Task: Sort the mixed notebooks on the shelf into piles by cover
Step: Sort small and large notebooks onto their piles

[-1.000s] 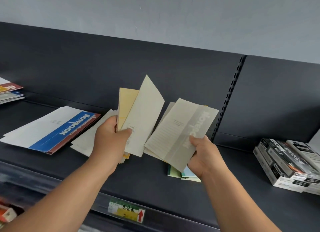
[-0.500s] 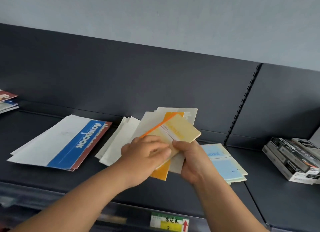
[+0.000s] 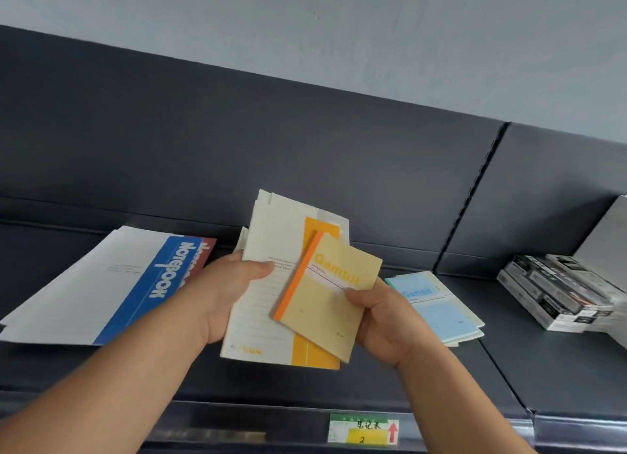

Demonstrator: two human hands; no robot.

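Note:
My left hand point(image 3: 225, 292) grips a stack of cream notebooks with an orange band point(image 3: 263, 304), held above the dark shelf point(image 3: 549, 368). My right hand point(image 3: 386, 321) pinches a small yellow "Gambit" notebook with an orange spine point(image 3: 330, 299) that lies on top of that stack, thumb on its cover. To the right, a pile of light blue "Gambit" notebooks point(image 3: 437, 307) rests flat on the shelf. At the left lies a pile of large white notebooks with a blue "Notebook" band point(image 3: 112, 284), a red-banded one under it.
A stack of black-and-white boxes point(image 3: 556, 290) sits at the right of the shelf beside a grey panel. A slotted upright point(image 3: 471, 195) divides the dark back wall. A green and yellow price label point(image 3: 363, 430) is fixed on the shelf's front rail.
The fanned notebooks have been gathered into one upright stack in my left hand. My right hand now pinches the yellow Gambit notebook on top and has slid it to the right.

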